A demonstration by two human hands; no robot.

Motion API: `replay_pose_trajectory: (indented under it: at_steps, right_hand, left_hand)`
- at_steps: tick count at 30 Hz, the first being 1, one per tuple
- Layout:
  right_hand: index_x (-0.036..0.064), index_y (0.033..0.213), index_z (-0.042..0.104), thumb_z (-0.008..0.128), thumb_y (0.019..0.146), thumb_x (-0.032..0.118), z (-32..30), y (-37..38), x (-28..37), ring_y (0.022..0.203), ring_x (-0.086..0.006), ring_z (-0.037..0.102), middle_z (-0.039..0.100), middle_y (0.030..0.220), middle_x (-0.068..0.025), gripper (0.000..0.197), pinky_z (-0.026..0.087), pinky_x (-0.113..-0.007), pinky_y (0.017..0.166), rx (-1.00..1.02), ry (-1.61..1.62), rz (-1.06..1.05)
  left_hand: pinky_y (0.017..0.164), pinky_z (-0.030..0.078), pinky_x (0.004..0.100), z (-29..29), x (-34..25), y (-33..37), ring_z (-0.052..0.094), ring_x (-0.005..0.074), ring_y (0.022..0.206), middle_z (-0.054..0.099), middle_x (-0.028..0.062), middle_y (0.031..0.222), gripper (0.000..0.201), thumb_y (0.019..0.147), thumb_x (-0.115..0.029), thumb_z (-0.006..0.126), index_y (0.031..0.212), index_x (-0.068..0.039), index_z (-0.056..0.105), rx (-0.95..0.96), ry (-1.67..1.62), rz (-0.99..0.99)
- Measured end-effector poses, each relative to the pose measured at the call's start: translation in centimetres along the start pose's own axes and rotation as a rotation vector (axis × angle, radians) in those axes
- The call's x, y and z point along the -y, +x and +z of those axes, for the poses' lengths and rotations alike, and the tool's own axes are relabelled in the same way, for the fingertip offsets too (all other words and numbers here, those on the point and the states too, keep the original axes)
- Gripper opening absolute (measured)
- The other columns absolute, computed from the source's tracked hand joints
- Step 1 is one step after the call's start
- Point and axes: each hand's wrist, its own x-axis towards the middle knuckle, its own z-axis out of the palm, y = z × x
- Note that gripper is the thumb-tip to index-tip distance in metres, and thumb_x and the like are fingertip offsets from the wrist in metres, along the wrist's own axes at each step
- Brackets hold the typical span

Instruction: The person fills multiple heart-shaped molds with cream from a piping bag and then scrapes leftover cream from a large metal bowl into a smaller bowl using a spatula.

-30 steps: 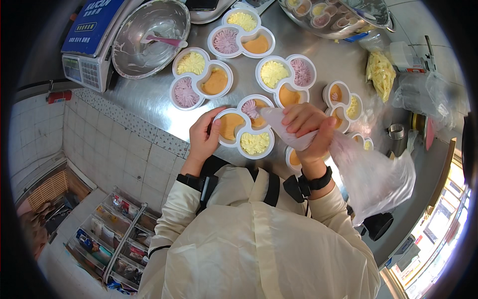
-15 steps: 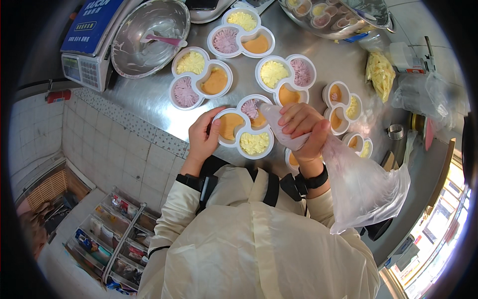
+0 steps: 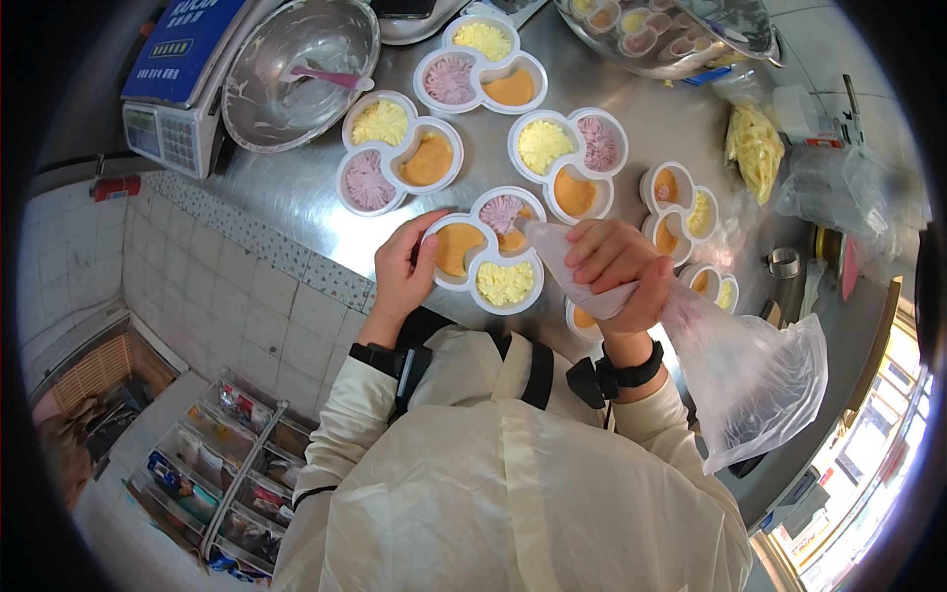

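Our right hand (image 3: pixel 621 271) grips piping bag (image 3: pixel 750 375), tip at top compartment of three-part cup (image 3: pixel 481 253); our left hand (image 3: pixel 406 264) clasps cup on steel table (image 3: pixel 281 187). Yellow strands (image 3: pixel 504 284) laid, purple strands (image 3: pixel 499 211) partial, orange base (image 3: pixel 512 241) showing. Neighbouring cup (image 3: pixel 583 334) half hidden, progress unclear.

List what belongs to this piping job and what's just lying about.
Belonging:
piping bag in the right hand
three-compartment container touched by the left hand
other filled containers

Seemingly lying about:
scale
metal bowl with pink spatula
clear plastic bag
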Motion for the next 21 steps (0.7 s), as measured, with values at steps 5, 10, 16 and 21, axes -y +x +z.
replay_pose_trajectory:
  at_steps: [5,10,16,21]
  right_hand:
    - [0.0057,0.049,0.044,0.022,0.095,0.037,0.1,-0.1,0.0,0.060,-0.0235,0.054,0.051,0.054,-0.0092,0.060,0.045,-0.038,0.071,0.022,-0.113,0.038]
    - [0.0044,0.050,0.044,0.027,0.095,0.030,0.2,-0.1,-1.1,0.055,-0.0234,0.054,0.051,0.052,-0.0093,0.055,0.047,-0.036,0.062,0.056,-0.144,-0.077]
    - [0.0029,0.050,0.044,0.029,0.095,0.021,0.7,0.3,-1.3,0.049,-0.0228,0.053,0.049,0.050,-0.0083,0.051,0.045,-0.033,0.050,0.070,-0.131,-0.185]
    - [0.0027,0.049,0.043,0.030,0.095,0.020,1.4,0.5,-0.7,0.047,-0.0218,0.051,0.047,0.048,-0.0078,0.050,0.044,-0.031,0.047,0.059,-0.144,-0.197]
  left_hand:
    - [0.071,0.047,0.0249,0.2,-0.3,-0.1,0.060,0.0154,0.079,0.063,0.0111,0.094,0.025,0.089,-0.017,0.050,0.107,-0.001,0.059,-0.023,-0.022,-0.021]
    - [0.070,0.047,0.0247,0.2,-0.4,-0.1,0.060,0.0150,0.079,0.063,0.0106,0.094,0.024,0.089,-0.015,0.050,0.107,-0.001,0.059,-0.008,-0.019,-0.017]
    - [0.068,0.046,0.0237,0.3,0.1,-0.1,0.058,0.0130,0.075,0.063,0.0099,0.092,0.024,0.088,-0.014,0.050,0.107,-0.001,0.059,-0.037,-0.025,0.026]
    - [0.065,0.045,0.0227,0.3,0.2,-0.2,0.058,0.0123,0.072,0.063,0.0091,0.089,0.024,0.088,-0.014,0.050,0.106,-0.002,0.059,-0.029,-0.037,0.002]
